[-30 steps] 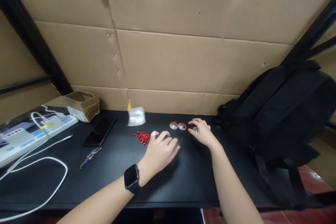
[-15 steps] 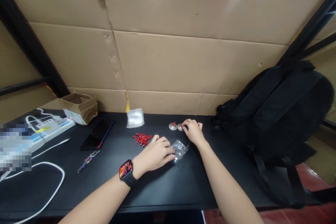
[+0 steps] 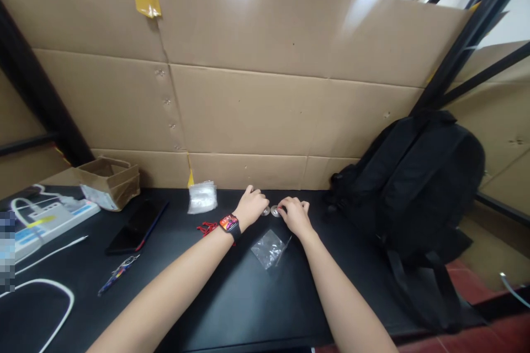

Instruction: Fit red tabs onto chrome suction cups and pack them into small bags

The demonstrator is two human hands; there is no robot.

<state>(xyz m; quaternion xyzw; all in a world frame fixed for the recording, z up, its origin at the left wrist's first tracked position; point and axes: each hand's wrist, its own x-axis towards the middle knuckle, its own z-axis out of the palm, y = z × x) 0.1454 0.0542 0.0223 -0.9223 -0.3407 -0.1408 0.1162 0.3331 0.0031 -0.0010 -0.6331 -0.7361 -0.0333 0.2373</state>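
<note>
head view: beyond the clear plastic bag [image 3: 268,249], my left hand [image 3: 250,207] is curled at one silver disc [image 3: 267,212], my right hand [image 3: 295,215] at another silver disc [image 3: 274,211]; i cannot tell whether either grips.

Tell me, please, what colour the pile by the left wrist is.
The pile is red, seen best in the head view.

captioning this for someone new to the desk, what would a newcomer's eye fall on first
Probably the big black backpack, bulking up the right side of the black table. Next, perhaps, the left hand and right hand, close together at small silvery discs toward the table's back. The brightly lit smartwatch on the left wrist also stands out.
</note>
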